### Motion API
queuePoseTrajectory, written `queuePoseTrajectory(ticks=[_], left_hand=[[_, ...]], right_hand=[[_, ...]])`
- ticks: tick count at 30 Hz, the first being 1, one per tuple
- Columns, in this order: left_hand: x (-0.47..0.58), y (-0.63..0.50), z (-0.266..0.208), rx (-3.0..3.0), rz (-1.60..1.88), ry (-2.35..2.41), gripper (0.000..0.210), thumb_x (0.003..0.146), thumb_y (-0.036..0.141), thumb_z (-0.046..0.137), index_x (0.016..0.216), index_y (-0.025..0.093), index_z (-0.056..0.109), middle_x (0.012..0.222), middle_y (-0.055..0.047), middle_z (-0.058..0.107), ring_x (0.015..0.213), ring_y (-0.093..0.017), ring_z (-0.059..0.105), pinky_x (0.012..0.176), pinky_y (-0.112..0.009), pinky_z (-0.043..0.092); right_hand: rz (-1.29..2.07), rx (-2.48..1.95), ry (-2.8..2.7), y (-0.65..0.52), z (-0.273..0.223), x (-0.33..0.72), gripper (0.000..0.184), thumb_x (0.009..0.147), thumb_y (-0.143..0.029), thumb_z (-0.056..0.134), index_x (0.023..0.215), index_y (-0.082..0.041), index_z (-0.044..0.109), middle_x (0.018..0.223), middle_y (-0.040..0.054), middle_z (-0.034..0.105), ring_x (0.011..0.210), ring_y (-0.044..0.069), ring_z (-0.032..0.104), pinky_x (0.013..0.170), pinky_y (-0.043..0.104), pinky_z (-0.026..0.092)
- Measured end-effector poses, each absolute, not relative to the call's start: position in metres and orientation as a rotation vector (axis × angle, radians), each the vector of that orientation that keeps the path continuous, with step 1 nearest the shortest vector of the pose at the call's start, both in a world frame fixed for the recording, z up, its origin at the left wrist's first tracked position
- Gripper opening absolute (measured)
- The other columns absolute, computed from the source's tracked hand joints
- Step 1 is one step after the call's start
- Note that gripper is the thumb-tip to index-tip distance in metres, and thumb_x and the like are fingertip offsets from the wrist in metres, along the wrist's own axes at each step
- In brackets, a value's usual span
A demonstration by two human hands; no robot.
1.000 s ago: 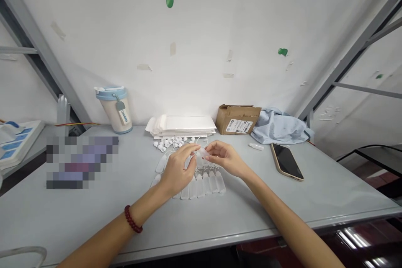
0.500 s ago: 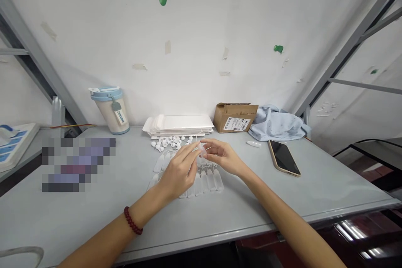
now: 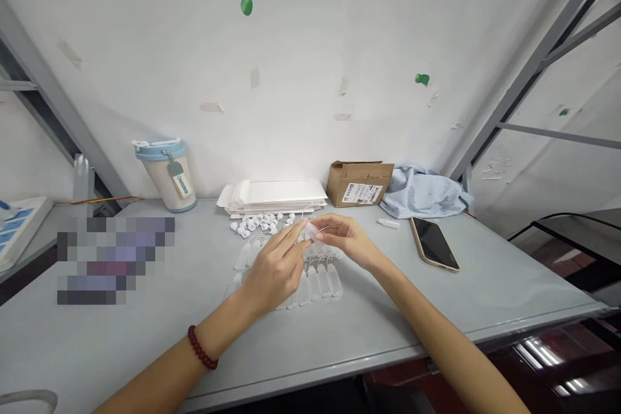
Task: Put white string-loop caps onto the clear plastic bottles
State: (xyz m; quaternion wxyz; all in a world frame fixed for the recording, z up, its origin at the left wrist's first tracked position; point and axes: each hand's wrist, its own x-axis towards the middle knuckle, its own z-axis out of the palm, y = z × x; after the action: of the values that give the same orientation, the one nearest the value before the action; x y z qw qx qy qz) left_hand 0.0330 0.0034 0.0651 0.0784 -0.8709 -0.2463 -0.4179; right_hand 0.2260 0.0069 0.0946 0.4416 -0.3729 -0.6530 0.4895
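My left hand and my right hand meet over the middle of the table. Between their fingertips they pinch a small translucent plastic bottle, partly hidden by the fingers. A thin white loop shows near the right fingers. Beneath and in front of my hands lie several similar small bottles in a row, thin loops at their tops. More bottles lie to the left, partly covered by my left hand. Just behind is a pile of small white caps.
Flat white boxes are stacked against the wall, beside a brown carton and a light blue cloth. Further right lie a phone and a single small bottle. A tumbler stands left, near a pixelated item.
My hands stay together in nearly the same place, and more of the held bottle shows between the fingertips. The whole view has shifted slightly.
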Motion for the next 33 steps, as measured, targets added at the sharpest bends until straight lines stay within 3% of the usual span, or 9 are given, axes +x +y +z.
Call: queuePoseTrajectory(ticks=[5, 16, 26, 33], left_hand=[[0.0339, 0.0041, 0.0621, -2.545, -1.409, -0.729, 0.032, 0.080, -0.001, 0.044, 0.106, 0.012, 0.057, 0.127, -0.016, 0.053, 0.116, -0.027, 0.048, 0.091, -0.044, 0.048], [0.0353, 0.0024, 0.0635, -2.600, -1.214, -0.672, 0.030, 0.078, -0.002, 0.046, 0.104, 0.008, 0.057, 0.132, -0.020, 0.047, 0.120, -0.030, 0.044, 0.095, -0.045, 0.046], [0.0336, 0.0043, 0.0650, -2.602, -1.256, -0.685, 0.033, 0.081, 0.000, 0.044, 0.110, 0.011, 0.054, 0.131, -0.017, 0.049, 0.120, -0.028, 0.045, 0.095, -0.046, 0.046], [0.0353, 0.0023, 0.0682, -2.664, -1.260, -0.707, 0.032, 0.082, 0.002, 0.044, 0.110, 0.013, 0.053, 0.131, -0.015, 0.048, 0.122, -0.026, 0.043, 0.097, -0.044, 0.044]], right_hand=[[1.175, -0.927, -1.595, 0.0066, 0.0950, 0.2263, 0.030, 0.079, -0.027, 0.063, 0.108, -0.023, 0.059, 0.093, 0.0031, 0.060, 0.083, 0.016, 0.061, 0.077, 0.031, 0.046], [1.177, -0.877, -1.608, 0.0061, 0.0938, 0.2228, 0.036, 0.080, -0.028, 0.060, 0.116, -0.025, 0.055, 0.097, 0.0031, 0.057, 0.081, 0.015, 0.060, 0.080, 0.034, 0.047], [1.151, -0.905, -1.590, 0.0058, 0.0943, 0.2213, 0.030, 0.078, -0.026, 0.062, 0.107, -0.022, 0.057, 0.094, 0.0031, 0.056, 0.078, 0.014, 0.061, 0.075, 0.033, 0.048], [1.155, -0.941, -1.612, 0.0031, 0.0961, 0.2209, 0.041, 0.078, -0.026, 0.062, 0.118, -0.024, 0.055, 0.096, 0.0028, 0.056, 0.072, 0.012, 0.060, 0.073, 0.032, 0.049]])
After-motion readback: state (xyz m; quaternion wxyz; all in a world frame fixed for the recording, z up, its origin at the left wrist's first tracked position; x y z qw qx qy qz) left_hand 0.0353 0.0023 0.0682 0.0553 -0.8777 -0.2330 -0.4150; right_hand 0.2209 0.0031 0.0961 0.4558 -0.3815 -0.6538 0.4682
